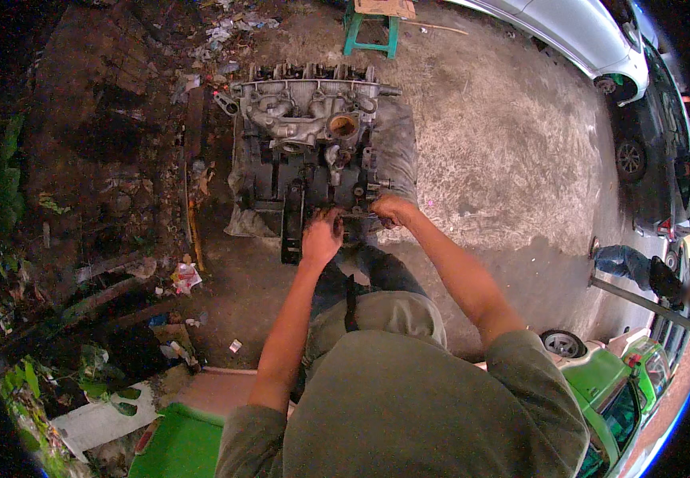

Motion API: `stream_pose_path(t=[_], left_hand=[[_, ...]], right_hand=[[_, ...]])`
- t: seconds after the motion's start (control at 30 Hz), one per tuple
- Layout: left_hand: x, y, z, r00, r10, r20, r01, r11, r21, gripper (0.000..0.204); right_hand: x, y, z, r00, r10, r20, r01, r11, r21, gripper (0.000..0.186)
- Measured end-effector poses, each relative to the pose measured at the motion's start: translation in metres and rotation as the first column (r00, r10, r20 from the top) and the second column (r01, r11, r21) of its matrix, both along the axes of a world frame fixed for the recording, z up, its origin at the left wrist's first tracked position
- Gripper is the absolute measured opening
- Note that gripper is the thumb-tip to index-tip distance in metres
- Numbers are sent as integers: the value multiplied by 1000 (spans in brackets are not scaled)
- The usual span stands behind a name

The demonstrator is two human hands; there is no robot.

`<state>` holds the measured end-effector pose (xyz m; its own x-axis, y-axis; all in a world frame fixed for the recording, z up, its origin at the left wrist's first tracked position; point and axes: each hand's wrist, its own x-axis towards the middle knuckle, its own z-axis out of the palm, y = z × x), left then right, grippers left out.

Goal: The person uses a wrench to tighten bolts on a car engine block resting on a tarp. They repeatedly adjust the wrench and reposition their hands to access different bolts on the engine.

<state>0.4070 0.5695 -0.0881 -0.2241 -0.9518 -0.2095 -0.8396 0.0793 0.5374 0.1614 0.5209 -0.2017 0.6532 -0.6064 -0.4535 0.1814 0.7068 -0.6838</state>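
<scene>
A greasy engine (269,171) sits on a dirty grey cloth (397,151) spread over the ground before me. Its grey metal intake manifold (297,129), with a round brownish opening, lies toward the far side. At the engine's near edge, my left hand (323,237) is closed, fingers curled down beside a dark upright part (291,227). My right hand (393,210) is closed too, thumb and fingers pinched at the near right corner, close to small metal fittings (378,186). What either hand holds is too small and dark to make out.
A green stool (371,33) stands beyond the engine. Dark soil, litter and plants (10,167) border the left. Parked cars (576,36) line the right, where a person in jeans (624,263) is near a pole (648,305). Green vehicle parts (178,442) lie behind me.
</scene>
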Motion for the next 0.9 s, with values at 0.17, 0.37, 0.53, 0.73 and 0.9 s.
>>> stream_pose_path(t=[0.17, 0.37, 0.53, 0.73, 0.9], left_hand=[[-2, 1, 2, 1000, 12, 29, -8, 993, -120, 46], [-10, -20, 13, 1000, -28, -9, 23, 951, -310, 66], [-16, -45, 6, 995, -91, 46, 100, 955, -279, 84], [-18, -46, -14, 995, -104, 5, 104, 991, -88, 98], [-18, -46, -22, 991, -117, 60, 124, 984, -130, 98]], right_hand=[[9, 7, 37, 911, -29, -411, 25, 1000, -16, 18], [16, 5, 1, 935, 8, -354, -42, 995, -90, 21], [0, 19, -55, 968, -156, -198, 187, 971, 150, 25], [4, 20, -84, 874, 36, -484, -13, 999, 50, 24], [33, 22, -39, 648, 119, -752, -234, 971, -48, 21]])
